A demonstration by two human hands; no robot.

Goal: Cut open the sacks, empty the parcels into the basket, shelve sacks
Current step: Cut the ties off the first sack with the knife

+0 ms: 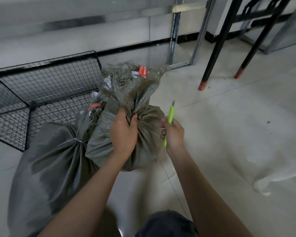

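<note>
Sack (126, 134) neck clenched in left hand (124, 132).
Right hand (173, 134) grips green knife (168, 123) just beside sack; basket (41, 93) behind.

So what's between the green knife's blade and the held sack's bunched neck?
Nothing: the head view shows a bare gap over floor tile between the green utility knife in the right hand and the olive woven sack the left hand grips.
</note>
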